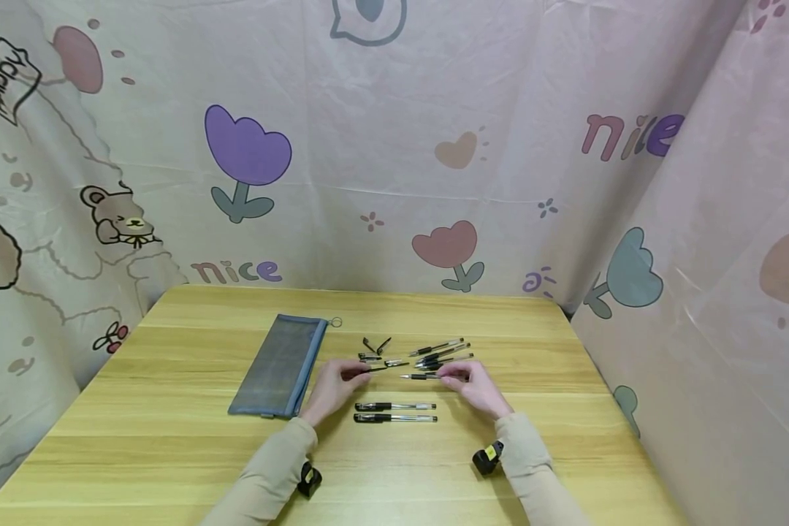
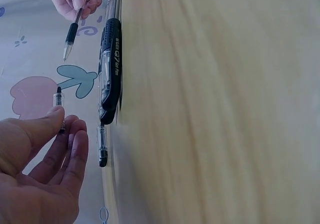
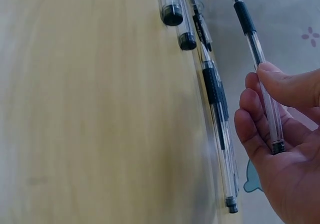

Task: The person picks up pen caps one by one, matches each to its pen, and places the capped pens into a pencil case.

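Observation:
My left hand [image 1: 334, 389] pinches a clear and black pen cap [image 2: 58, 100] between thumb and fingers. In my right hand [image 1: 470, 385] is an uncapped gel pen [image 3: 257, 54] with a black grip, its tip pointing left toward the cap; the two are apart. Two capped gel pens [image 1: 395, 418] lie side by side on the table, nearer than the hands. Beyond the left hand lie several loose caps [image 1: 370, 357]. Several uncapped pens [image 1: 443, 354] form a loose bunch just beyond my right hand.
A grey mesh zip pouch [image 1: 272, 369] with blue edging lies left of my left hand, a ring on its zip end. The wooden table [image 1: 151, 380] meets a printed curtain [image 1: 342, 241] at the back and sides.

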Available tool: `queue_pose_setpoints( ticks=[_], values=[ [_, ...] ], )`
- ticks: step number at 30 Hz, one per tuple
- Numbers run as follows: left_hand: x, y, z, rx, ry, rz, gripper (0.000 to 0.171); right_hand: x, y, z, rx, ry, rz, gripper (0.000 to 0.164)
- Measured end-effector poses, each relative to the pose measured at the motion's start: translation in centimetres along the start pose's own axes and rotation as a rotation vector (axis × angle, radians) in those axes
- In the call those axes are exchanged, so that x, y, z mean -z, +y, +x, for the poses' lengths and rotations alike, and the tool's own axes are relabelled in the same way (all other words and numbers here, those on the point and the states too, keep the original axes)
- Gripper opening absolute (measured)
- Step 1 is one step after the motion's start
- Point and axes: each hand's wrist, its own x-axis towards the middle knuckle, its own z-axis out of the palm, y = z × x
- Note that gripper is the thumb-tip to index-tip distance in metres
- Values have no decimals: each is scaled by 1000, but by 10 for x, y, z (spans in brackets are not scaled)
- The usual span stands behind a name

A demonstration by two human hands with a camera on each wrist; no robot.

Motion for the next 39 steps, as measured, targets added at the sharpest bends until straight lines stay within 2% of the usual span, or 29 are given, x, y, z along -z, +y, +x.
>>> queue_pose_setpoints(
  ticks=[9,14,26,39],
  values=[
    [0,2,0,2,-24,-38,18,-8,-4,5,8,-3,-12,19],
    [0,2,0,4,-23,-36,17,-11,-8,7,31,12,-17,18],
    [-2,4,0,-3,-14,-25,17,-18,-16,9,-2,3,-4,19],
    [-2,4,-1,-7,-39,-20,17,-22,-19,10,4,3,-11,19]
  ],
)
